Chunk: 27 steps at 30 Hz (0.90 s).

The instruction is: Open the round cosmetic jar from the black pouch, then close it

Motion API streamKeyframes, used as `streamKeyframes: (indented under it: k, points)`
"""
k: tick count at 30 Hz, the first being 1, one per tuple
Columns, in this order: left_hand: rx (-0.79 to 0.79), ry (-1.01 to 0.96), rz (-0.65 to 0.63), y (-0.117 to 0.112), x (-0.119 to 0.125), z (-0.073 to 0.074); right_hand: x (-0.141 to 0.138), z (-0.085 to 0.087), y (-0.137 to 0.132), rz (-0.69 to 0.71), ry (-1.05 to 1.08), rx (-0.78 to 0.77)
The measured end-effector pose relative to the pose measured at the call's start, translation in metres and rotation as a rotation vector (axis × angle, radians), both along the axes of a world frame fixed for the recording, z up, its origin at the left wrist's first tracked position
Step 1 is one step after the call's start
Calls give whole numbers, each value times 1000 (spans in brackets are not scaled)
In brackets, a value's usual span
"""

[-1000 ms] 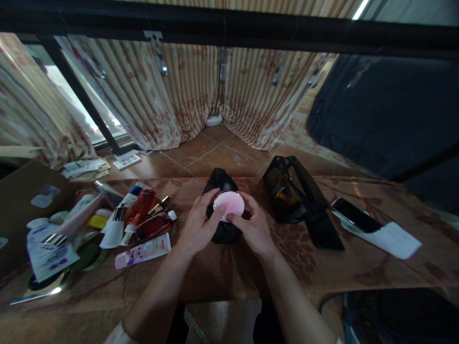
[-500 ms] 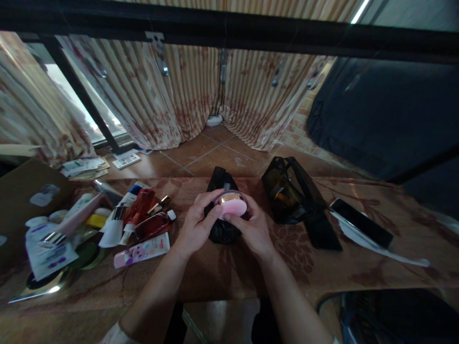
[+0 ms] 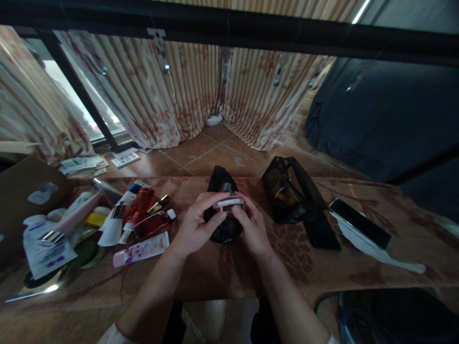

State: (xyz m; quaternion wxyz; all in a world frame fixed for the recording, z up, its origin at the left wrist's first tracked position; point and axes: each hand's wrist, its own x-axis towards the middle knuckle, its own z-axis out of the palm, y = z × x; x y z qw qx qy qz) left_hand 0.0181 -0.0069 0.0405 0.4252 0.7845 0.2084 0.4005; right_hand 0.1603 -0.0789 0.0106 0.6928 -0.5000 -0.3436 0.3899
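Observation:
Both hands hold a small round cosmetic compact (image 3: 228,204) over the middle of the table. It is seen nearly edge-on, with a pale, shiny rim on top and a darker rosy-gold side. My left hand (image 3: 199,217) grips its left side, thumb at the lower front edge. On the right side, my right hand (image 3: 251,223) has its thumb pressed to the front and its fingers behind. Directly beneath and behind the compact lies a black bag (image 3: 222,179), partly covered by my hands.
To the left are a pile of cosmetics with a red bottle (image 3: 152,225), a pink-capped tube (image 3: 141,249) and a cardboard box (image 3: 30,200). A black mesh pouch (image 3: 308,191) and a phone (image 3: 360,222) on white tissue lie right. A dark chair (image 3: 398,315) stands front right.
The compact has been tilted, so its pink round face no longer shows and its edge does. My right thumb has moved up onto its front. The things on the table stay put.

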Motion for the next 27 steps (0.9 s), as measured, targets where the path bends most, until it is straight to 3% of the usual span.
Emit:
streamKeyframes:
  k: [12, 27]
  points:
    - [27, 43, 35, -1, 0, 0, 4, -8, 3, -57, 44, 6]
    - [77, 27, 36, 0, -1, -3, 0, 8, -5, -21, 130, 79]
